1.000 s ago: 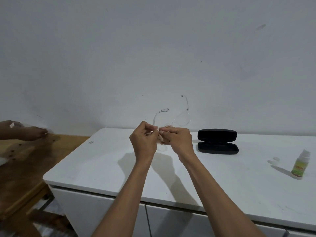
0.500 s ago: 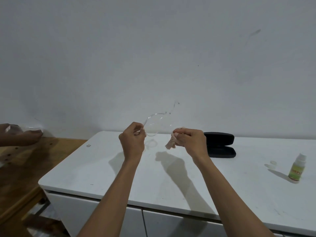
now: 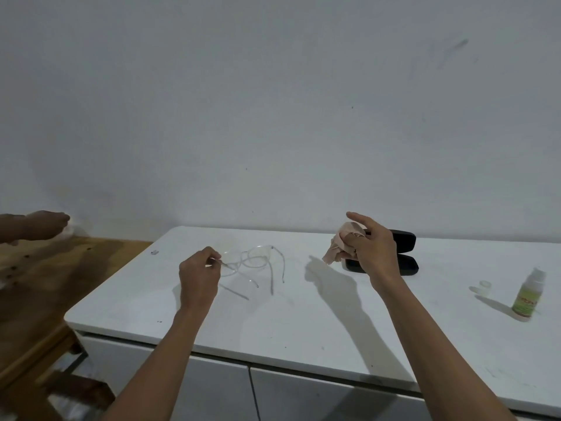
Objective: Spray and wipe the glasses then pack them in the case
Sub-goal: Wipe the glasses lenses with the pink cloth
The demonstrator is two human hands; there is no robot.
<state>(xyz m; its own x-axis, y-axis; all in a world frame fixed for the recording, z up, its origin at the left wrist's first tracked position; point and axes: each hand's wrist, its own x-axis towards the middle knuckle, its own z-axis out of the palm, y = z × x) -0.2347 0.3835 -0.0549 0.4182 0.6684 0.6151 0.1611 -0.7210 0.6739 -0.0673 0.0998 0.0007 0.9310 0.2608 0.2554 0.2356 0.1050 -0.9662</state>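
We see the left hand [image 3: 198, 276] low over the white cabinet top [image 3: 303, 323], its fingers curled and pinching the end of one temple arm of the clear-framed glasses [image 3: 249, 262]; the glasses sit just to the right of that hand, their arms unfolded and pointing toward us, and they appear to rest on or hang just above the surface, though we cannot tell which; thin shadows of the arms fall on the white top beneath them. The right hand [image 3: 372, 250] is raised farther right, grasping a bunched pinkish cloth [image 3: 341, 243] between thumb and curled fingers, with the index finger stretched out toward the upper left; the cloth hangs from the left side of the hand, apart from the glasses. Behind the right hand lies the black case [image 3: 405, 253], partly hidden by it, standing open with its lid tilted up toward the wall [image 3: 273, 101]. Well to the right stands a small spray bottle [image 3: 528, 296] with a green and yellow label, upright; just to its left lies a small clear cap [image 3: 487, 287], apart from the bottle. At the far left edge, another person's hand [image 3: 45, 224] reaches over a wooden table [image 3: 45, 284] that adjoins the cabinet; a tiny pale object [image 3: 154, 252] lies near the cabinet's back left corner, too small for us to make out.
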